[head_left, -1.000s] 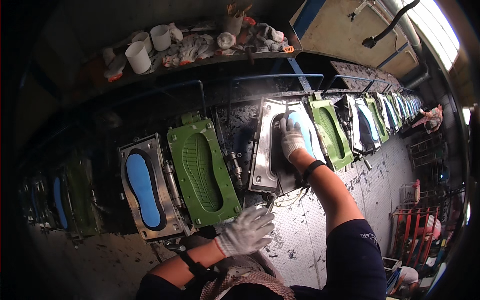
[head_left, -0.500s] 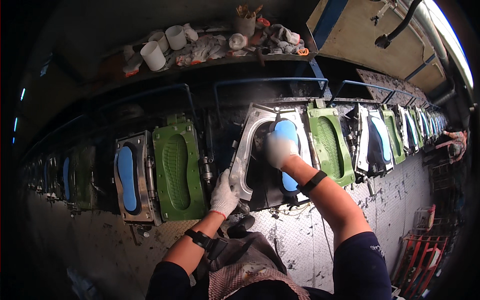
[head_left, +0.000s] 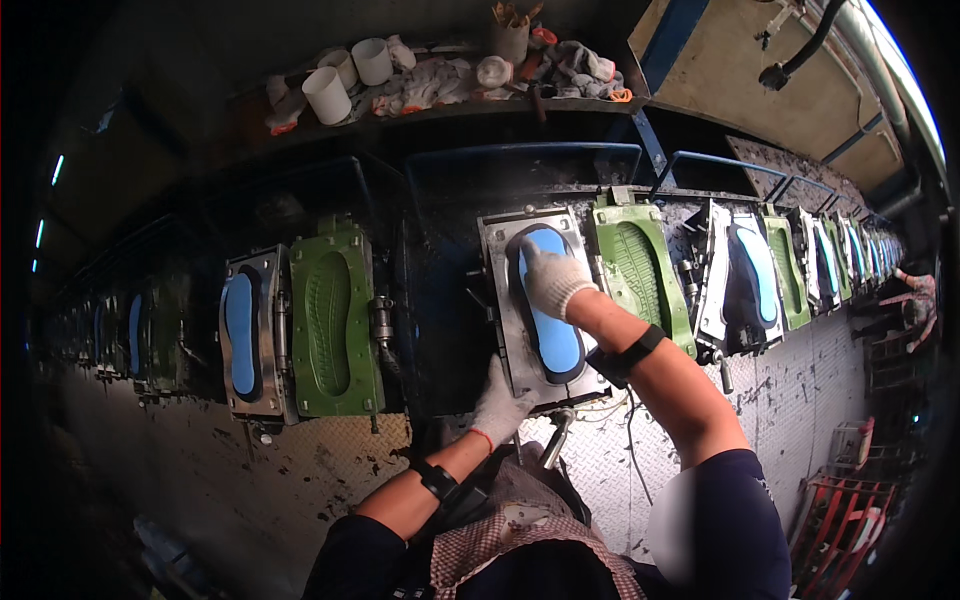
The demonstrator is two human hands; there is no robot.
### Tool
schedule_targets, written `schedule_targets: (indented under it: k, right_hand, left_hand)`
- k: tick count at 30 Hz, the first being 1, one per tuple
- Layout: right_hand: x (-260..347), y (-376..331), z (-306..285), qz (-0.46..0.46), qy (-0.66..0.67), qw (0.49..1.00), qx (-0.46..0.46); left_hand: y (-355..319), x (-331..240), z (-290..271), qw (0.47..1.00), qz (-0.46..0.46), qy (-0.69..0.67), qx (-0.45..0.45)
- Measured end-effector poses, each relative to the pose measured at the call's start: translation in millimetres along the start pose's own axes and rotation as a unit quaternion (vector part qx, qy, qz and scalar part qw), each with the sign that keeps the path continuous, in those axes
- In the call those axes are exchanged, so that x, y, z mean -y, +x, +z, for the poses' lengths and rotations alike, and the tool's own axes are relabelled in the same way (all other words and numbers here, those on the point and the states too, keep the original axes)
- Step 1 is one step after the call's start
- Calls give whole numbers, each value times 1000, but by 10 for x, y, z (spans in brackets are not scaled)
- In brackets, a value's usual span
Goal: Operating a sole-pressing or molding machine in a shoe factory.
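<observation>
Blue sole [head_left: 558, 345], ringed by a dark border, lies in a silver metal mould frame [head_left: 497, 245] straight ahead of the person. The gloved right hand [head_left: 557, 280] rests on the sole's upper part, fingers bent and one reaching toward the tip; whether they pinch anything cannot be told. The gloved left hand [head_left: 502, 405] is at the frame's lower left edge, fingers pointing up along the metal, its grip unclear from this angle. A green mould half [head_left: 640, 262], its hollow patterned with tread, lies just right of the frame; another green half [head_left: 335, 320] lies to the left, beside a second blue sole [head_left: 242, 335]. Beyond a blue rail [head_left: 525, 148], a shelf [head_left: 588, 104] holds white cups [head_left: 327, 97] and crumpled gloves [head_left: 425, 85] (some trimmed in orange).
</observation>
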State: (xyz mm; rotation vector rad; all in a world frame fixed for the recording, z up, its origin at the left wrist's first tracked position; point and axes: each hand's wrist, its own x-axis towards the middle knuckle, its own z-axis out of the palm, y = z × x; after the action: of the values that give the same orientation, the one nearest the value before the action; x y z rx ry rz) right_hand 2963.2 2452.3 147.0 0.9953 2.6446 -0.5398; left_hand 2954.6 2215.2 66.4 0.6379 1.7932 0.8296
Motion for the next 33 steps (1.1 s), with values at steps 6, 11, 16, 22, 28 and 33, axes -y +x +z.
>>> schedule_targets:
  k: [6,11,16,22,28,33]
  right_hand:
    - [-414,-576,648,-78,4,958,-274]
    - [-644,-769,868,-130,138,951,-246]
    - [-915,-1436,916,-149,292,936,-131]
    - [-740,-1001,911,-99,308,915,-240]
    - [-776,-1093,877,-148,292,929,-172]
    - [-513,-801,393,-114,191,926,-305]
  left_hand:
    - [87,-54,531,988,41,37,-145]
    - [280,-260,341,889,317,226,-242]
    - [451,-354,241,860,438,123,-228]
    - [448,-597,346,904,326,63,-268]
    - [286,-313,239,890,400,129,-180]
    - [184,-390,293,837,457,266,-139]
